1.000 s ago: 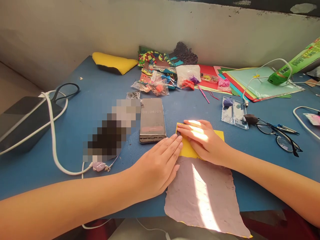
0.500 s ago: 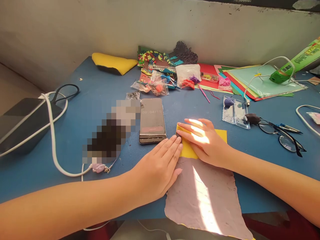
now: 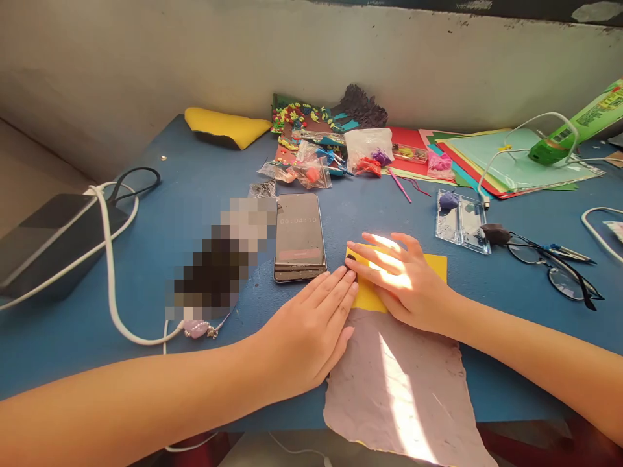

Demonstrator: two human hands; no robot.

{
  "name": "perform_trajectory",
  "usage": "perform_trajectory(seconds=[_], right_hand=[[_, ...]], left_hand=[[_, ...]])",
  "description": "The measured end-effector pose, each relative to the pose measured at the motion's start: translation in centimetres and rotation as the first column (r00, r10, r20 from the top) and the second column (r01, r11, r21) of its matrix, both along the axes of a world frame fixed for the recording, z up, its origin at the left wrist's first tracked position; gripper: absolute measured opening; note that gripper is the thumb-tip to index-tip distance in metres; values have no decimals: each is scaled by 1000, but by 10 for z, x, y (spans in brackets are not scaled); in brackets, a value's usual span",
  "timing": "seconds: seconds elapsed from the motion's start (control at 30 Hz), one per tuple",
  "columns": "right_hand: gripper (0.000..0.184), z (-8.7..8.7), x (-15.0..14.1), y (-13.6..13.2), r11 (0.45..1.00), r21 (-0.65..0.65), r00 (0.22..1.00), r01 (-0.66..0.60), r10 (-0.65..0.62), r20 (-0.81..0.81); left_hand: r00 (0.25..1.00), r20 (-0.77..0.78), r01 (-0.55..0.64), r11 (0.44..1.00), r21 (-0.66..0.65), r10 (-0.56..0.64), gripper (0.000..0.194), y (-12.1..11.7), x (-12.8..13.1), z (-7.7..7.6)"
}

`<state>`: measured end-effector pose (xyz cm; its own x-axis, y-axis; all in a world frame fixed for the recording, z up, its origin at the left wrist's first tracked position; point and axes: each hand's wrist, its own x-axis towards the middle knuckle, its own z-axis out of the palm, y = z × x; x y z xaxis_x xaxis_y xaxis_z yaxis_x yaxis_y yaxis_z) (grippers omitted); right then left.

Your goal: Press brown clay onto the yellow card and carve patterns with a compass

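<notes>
A yellow sheet (image 3: 435,267) lies near the table's front edge, its lower part covered by a thin mauve-grey layer that looks like clay (image 3: 360,389). My left hand (image 3: 311,331) is stretched flat, fingers together, with its fingertips on the sheet's left edge. Spread over the yellow upper part, my right hand (image 3: 406,279) lies palm down with its fingers apart. At the sheet's upper left, a small dark lump (image 3: 350,258) shows between the fingertips of both hands, partly covered by them. The mauve layer hangs past the table edge, with a sunlit stripe across it.
A phone (image 3: 299,233) with a timer lies left of the sheet. Glasses (image 3: 567,283) and a clear case (image 3: 461,220) are at right. Coloured sheets (image 3: 506,162), bagged clay (image 3: 311,175) and a yellow piece (image 3: 226,126) stand at the back. A white cable (image 3: 109,279) loops at left.
The whole view has shifted slightly right and down. Both hands stay on the sheet, with only slight finger movement; the dark lump remains at their fingertips.
</notes>
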<state>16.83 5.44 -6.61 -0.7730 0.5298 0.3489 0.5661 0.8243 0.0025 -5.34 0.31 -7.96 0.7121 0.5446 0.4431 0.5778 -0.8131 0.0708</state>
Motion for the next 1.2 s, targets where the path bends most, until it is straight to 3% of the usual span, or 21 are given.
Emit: perform_trajectory(seconds=[0.3, 0.8, 1.07, 1.2], right_hand=[[45, 0, -1, -1, 1000, 6, 999, 26, -27, 18], [42, 2, 1, 1, 999, -14, 999, -34, 34, -20], [33, 3, 1, 5, 983, -170, 997, -72, 68, -27], [38, 3, 3, 5, 985, -144, 996, -92, 89, -27]], left_hand=[[994, 55, 92, 995, 27, -94, 34, 0, -5, 13], [985, 168, 23, 998, 55, -32, 25, 0, -4, 20], [984, 176, 25, 998, 59, -35, 24, -3, -6, 20], [985, 164, 51, 997, 52, -59, 25, -3, -7, 19]])
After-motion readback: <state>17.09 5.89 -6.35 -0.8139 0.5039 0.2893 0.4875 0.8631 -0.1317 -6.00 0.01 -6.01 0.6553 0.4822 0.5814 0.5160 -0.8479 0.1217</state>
